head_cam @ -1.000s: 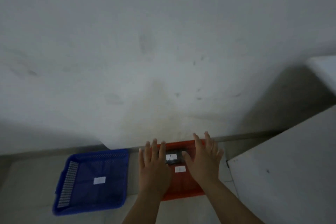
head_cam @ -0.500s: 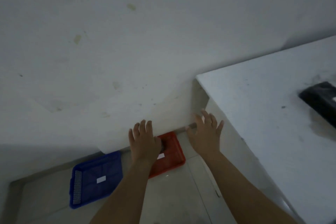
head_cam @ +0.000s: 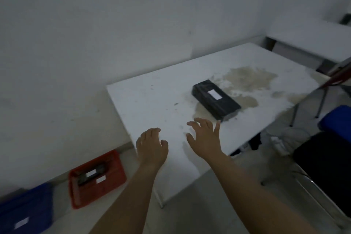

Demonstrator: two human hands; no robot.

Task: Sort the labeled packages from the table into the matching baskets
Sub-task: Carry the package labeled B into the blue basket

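A black package (head_cam: pixel 216 99) with a white label lies on the white table (head_cam: pixel 152 104), on a stained patch. My right hand (head_cam: pixel 206 136) hovers over the table's near part, fingers spread and empty, a short way in front of the package. My left hand (head_cam: pixel 152 145) is beside it over the table's near left edge, fingers loosely curled, holding nothing. On the floor to the left stands a red basket (head_cam: pixel 112 186) with a white label and a dark labeled package (head_cam: pixel 91 174) inside. A blue basket (head_cam: pixel 28 211) with a white label sits at the bottom left.
A white wall runs behind the table and baskets. A second white table (head_cam: pixel 307 38) stands at the far right. A black chair seat (head_cam: pixel 326 165) and a blue object (head_cam: pixel 338 121) are at the right, with table legs and cables below.
The view has swung up and right from the baskets on the floor to the table. Both hands rose from over the red basket to above the table, toward the black package.
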